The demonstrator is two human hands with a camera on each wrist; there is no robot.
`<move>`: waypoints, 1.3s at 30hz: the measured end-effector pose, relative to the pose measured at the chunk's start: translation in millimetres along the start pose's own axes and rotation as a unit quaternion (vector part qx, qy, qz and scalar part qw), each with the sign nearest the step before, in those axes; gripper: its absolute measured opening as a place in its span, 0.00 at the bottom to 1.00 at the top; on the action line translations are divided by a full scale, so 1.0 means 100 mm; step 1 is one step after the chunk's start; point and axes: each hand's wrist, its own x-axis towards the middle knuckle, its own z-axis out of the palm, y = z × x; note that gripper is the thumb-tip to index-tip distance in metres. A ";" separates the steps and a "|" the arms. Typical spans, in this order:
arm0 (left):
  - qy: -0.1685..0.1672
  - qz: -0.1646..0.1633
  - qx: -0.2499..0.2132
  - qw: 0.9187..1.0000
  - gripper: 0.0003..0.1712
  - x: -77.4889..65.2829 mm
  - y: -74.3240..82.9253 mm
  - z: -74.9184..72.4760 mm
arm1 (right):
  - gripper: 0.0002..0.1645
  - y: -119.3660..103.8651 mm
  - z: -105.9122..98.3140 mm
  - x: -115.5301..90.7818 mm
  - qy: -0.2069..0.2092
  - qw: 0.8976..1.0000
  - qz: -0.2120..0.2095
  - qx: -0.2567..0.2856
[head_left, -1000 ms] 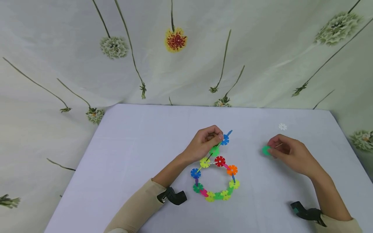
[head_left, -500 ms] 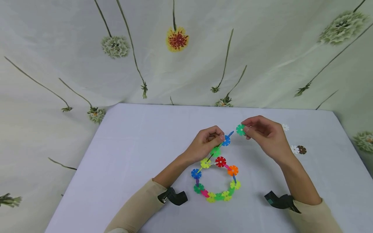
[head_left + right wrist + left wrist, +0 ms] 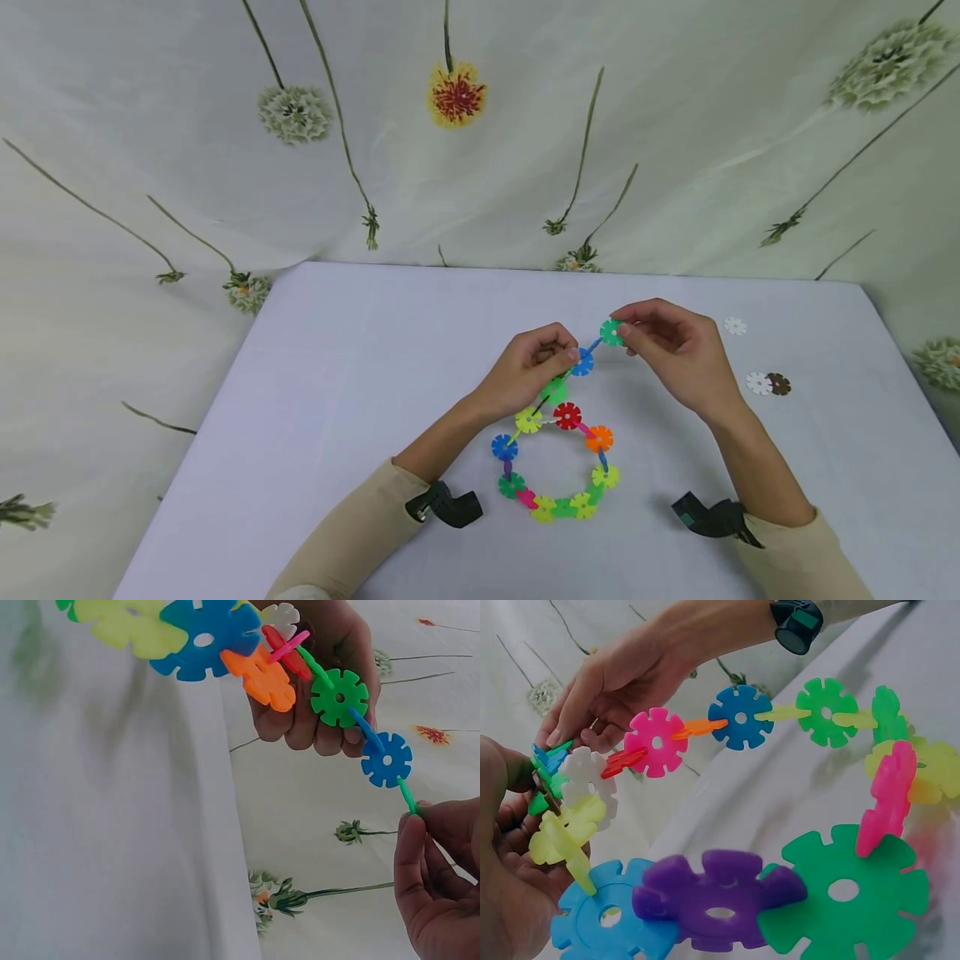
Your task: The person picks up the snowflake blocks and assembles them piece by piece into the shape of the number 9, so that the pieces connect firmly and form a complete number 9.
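A ring of linked plastic snowflake discs [image 3: 567,416] in several colours hangs over the table, with a short tail running up from it. My left hand [image 3: 525,375] pinches that tail just below a blue disc [image 3: 582,362]. A second blue disc [image 3: 593,345], seen edge-on, points up and right from it. Between thumb and fingers my right hand [image 3: 675,354] pinches a green disc [image 3: 611,332]. In the right wrist view this green disc [image 3: 406,796] stands edge-on, its edge meeting the outermost blue disc [image 3: 387,760]. My left palm hides part of the tail.
On the table [image 3: 360,350] at right lie a white disc [image 3: 735,326], another white disc [image 3: 758,383] and a brown disc [image 3: 780,383], these two side by side. A flower-print cloth [image 3: 480,183] hangs behind the table's far edge.
My right hand has brought the green disc left to the tip of the tail, uncovering the white and brown discs on the table. My left hand and the ring have stayed nearly still.
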 end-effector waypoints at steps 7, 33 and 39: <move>-0.004 0.006 0.010 1.000 0.07 -0.01 0.01 0.01 | 0.11 -0.01 0.03 0.00 -0.003 0.999 -0.031 -0.007; 0.030 0.040 0.003 0.999 0.06 0.06 0.01 0.07 | 0.11 -0.04 0.15 -0.02 -0.038 0.996 0.010 0.080; 0.038 0.035 0.012 0.999 0.07 0.05 0.00 0.03 | 0.14 0.05 -0.40 -0.03 -0.126 0.970 0.050 -0.201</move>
